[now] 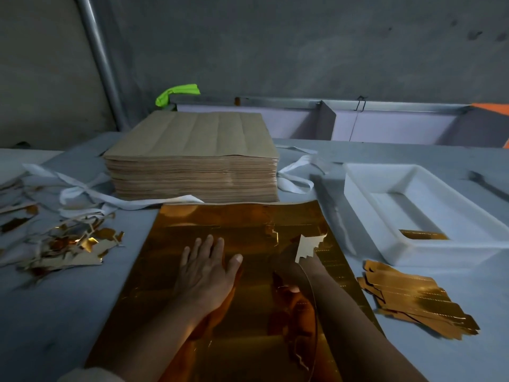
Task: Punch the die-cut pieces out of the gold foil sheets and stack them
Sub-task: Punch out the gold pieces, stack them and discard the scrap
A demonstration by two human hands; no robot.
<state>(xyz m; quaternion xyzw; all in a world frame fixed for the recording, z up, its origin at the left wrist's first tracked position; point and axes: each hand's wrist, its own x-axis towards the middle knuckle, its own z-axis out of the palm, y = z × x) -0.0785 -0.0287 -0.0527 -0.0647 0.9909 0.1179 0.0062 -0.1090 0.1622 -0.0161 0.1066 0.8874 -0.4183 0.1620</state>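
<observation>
1. The gold foil sheet [220, 312] is lying flat on the grey table [55, 312], shiny side up, directly in front of the person.
2. The left hand [205, 268] is pressing on the sheet's middle, fingers straight and spread.
3. The right hand [327, 282] is reaching to a jagged die-cut piece [308, 246] that is curling up off the sheet's right part. Its fingers are mostly hidden, so I cannot tell whether they are gripping.
4. A stack of punched pieces [418, 299] is lying just right of the sheet, near a white tray [371, 216] holding one gold strip [422, 235].
5. A tall brown sheet pile [192, 158] is sitting behind the sheet, with foil scraps [68, 244] lying to the left.
</observation>
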